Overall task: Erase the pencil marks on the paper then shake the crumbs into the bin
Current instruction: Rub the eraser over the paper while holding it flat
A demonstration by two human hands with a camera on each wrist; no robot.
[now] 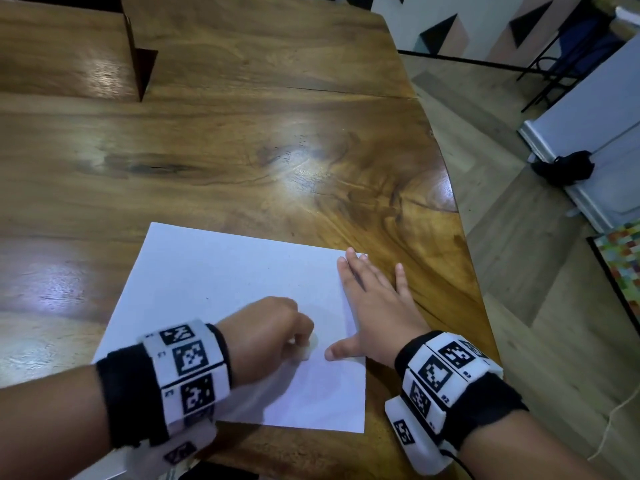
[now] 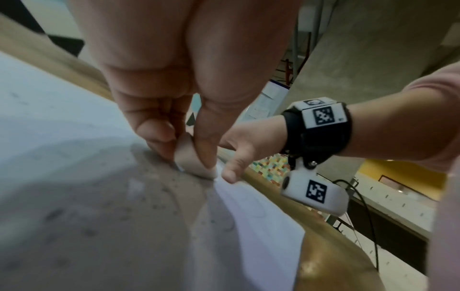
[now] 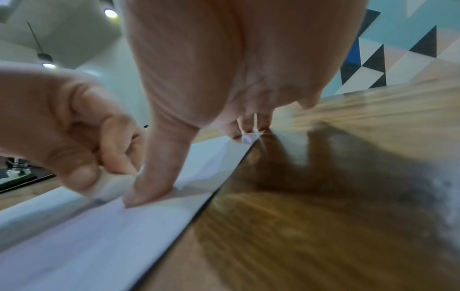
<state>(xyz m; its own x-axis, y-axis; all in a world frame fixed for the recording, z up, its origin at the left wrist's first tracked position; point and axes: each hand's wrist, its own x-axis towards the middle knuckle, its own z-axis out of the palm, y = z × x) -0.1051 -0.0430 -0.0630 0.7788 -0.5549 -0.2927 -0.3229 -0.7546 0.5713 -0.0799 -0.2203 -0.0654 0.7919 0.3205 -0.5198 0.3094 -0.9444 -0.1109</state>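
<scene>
A white sheet of paper [image 1: 221,289] lies on the wooden table near its front edge. My left hand [image 1: 273,336] pinches a small white eraser [image 1: 309,351] [image 2: 190,159] between thumb and fingers and presses its tip onto the paper [image 2: 62,118]. Grey crumbs [image 2: 159,189] and faint pencil smudges lie around the eraser in the left wrist view. My right hand [image 1: 370,306] lies flat with spread fingers on the paper's right edge, thumb [image 3: 151,183] pressed down beside the eraser [image 3: 112,187]. The paper [image 3: 99,236] shows faint marks there too.
The wooden table [image 1: 277,150] has a curved right edge close to my right hand. A dark wooden stand [image 1: 138,64] sits at the far left. On the floor to the right are a white appliance [image 1: 588,150] and a colourful mat [image 1: 623,268].
</scene>
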